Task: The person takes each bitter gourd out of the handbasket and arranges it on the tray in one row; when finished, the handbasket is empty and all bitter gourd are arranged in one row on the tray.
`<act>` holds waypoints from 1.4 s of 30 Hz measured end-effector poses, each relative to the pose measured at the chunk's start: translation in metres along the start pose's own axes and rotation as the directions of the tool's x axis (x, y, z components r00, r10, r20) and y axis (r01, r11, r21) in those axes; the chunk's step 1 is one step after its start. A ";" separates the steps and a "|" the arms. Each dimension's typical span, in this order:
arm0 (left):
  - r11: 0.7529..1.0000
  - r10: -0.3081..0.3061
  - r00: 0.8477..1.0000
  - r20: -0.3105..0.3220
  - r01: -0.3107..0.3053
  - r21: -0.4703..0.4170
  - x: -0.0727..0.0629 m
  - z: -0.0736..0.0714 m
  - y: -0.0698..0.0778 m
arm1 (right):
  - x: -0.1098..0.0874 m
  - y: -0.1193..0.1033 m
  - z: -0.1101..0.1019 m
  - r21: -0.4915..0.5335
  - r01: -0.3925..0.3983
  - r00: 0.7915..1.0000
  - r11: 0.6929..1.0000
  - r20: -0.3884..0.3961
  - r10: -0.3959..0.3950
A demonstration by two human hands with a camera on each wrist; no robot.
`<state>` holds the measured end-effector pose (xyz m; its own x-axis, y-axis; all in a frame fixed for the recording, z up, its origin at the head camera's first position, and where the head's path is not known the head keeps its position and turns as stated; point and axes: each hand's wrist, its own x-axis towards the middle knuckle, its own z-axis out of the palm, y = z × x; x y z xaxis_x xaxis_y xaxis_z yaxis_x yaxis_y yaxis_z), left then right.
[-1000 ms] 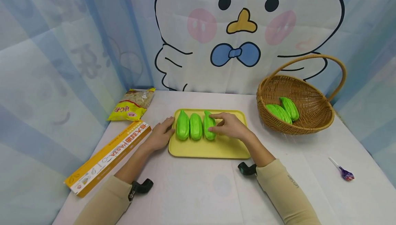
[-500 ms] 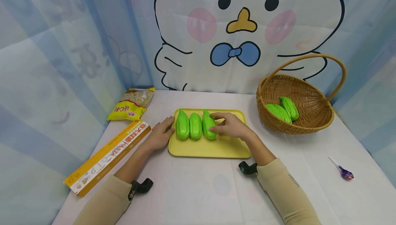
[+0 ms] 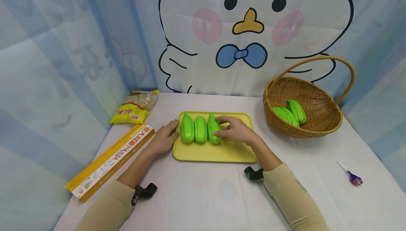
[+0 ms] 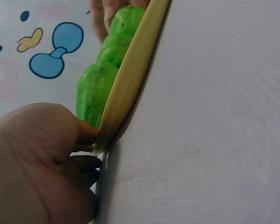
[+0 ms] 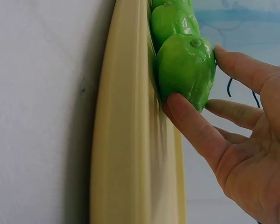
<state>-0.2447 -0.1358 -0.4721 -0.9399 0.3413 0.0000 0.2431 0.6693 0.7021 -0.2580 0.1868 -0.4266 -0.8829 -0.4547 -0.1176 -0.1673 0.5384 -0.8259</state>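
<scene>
Rightmost green vegetable of three on yellow tray, long axis front-to-back. Right hand nearer, half-closed, holding it from right. Left hand at tray's left rim; can't tell if gripping.

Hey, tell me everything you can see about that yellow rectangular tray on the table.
The yellow rectangular tray has rounded corners, a low raised rim and a smooth surface that looks like plastic. It lies flat on the white-covered table, its long sides running left to right. Three glossy green gourd-shaped pieces lie side by side on it. The left hand touches its left edge; the right hand holds the rightmost piece.
</scene>
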 end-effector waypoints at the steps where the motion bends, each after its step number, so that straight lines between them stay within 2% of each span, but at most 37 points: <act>1: 1.000 -0.001 1.000 0.001 0.001 -0.002 0.000 0.000 0.000 | 0.000 0.000 0.000 0.000 -0.003 1.000 1.000 -0.003 0.003; 13: 1.000 -0.002 1.000 -0.002 0.002 0.000 0.000 0.000 0.001 | -0.002 -0.002 -0.002 -0.023 -0.005 1.000 1.000 0.002 0.005; 16: 1.000 -0.010 1.000 0.001 0.010 -0.003 0.000 0.000 0.001 | -0.005 -0.005 -0.006 -0.053 0.005 1.000 0.999 -0.015 -0.006; 19: 1.000 -0.013 1.000 0.004 0.013 -0.003 0.000 0.000 0.001 | -0.008 -0.009 -0.013 -0.109 0.043 0.997 0.993 -0.059 -0.050; 25: 1.000 -0.009 1.000 0.003 0.009 -0.005 -0.001 -0.001 0.003 | -0.018 -0.018 -0.030 -0.193 0.105 0.976 0.976 -0.170 -0.138; 32: 1.000 -0.006 1.000 -0.001 0.006 0.004 0.000 0.000 0.001 | -0.037 -0.033 -0.053 -0.147 0.169 0.948 0.975 -0.246 -0.201; 38: 1.000 -0.013 1.000 0.004 0.013 -0.005 -0.001 0.000 0.002 | -0.048 -0.032 -0.068 -0.187 0.193 0.913 0.963 -0.325 -0.246; 42: 1.000 -0.021 1.000 0.009 0.021 -0.007 -0.001 -0.001 0.004 | -0.054 -0.028 -0.075 -0.209 0.173 0.898 0.962 -0.367 -0.241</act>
<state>-0.2430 -0.1344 -0.4685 -0.9427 0.3329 -0.0208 0.2217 0.6718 0.7068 -0.2381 0.2495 -0.3555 -0.9138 -0.2781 0.2961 -0.4057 0.5875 -0.7002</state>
